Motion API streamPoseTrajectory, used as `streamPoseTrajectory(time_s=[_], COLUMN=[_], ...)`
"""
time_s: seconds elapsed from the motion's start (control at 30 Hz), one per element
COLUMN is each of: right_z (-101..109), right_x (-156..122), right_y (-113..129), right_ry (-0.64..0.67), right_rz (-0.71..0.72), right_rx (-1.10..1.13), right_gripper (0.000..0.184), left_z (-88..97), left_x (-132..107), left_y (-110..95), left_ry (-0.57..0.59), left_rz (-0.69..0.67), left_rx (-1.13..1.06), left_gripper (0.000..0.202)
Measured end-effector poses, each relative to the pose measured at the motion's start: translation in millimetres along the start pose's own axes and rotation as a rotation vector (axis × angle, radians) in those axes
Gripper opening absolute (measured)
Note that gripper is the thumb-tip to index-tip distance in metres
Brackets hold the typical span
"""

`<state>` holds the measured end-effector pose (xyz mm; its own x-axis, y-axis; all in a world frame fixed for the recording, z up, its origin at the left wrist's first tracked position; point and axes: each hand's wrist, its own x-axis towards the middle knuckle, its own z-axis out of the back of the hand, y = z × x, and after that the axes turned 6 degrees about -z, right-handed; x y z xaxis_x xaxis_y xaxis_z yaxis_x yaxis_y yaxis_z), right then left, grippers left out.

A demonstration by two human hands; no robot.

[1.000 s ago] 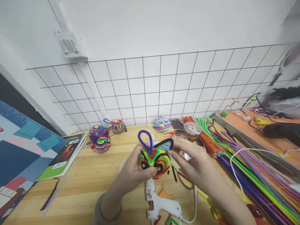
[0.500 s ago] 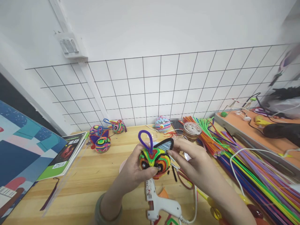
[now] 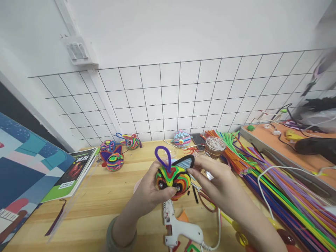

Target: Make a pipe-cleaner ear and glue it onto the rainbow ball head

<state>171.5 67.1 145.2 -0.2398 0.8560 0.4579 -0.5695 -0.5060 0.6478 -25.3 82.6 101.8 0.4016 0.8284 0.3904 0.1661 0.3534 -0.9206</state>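
Note:
My left hand (image 3: 148, 190) is wrapped round a multicoloured pipe-cleaner ball (image 3: 173, 179) with a purple loop (image 3: 162, 155) on top, held above the wooden table (image 3: 99, 206). My right hand (image 3: 215, 180) pinches a blue-and-black ear piece (image 3: 185, 162) against the ball's upper right side. A white hot glue gun (image 3: 178, 227) lies on the table just below the ball.
Finished pipe-cleaner figures (image 3: 112, 155) and a striped ball (image 3: 182, 138) sit near the wire grid wall (image 3: 183, 98). A long spread of coloured pipe cleaners (image 3: 283, 196) lies right, beside an orange tray (image 3: 294, 150). Books (image 3: 76, 171) lie left. A clear round container (image 3: 214, 146) stands behind my right hand.

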Motion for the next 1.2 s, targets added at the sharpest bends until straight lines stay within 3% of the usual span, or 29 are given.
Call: streamPoseTrajectory(time_s=[1.2], right_z=[-0.7], right_x=[0.5], right_y=[-1.3], right_ry=[-0.003], right_rz=[-0.003], right_rx=[-0.018], right_gripper=[0.011], left_z=[-2.2], left_x=[1.1], left_y=[-0.9], left_ry=[0.006], left_rz=[-0.024], left_rx=[-0.05], left_gripper=[0.049])
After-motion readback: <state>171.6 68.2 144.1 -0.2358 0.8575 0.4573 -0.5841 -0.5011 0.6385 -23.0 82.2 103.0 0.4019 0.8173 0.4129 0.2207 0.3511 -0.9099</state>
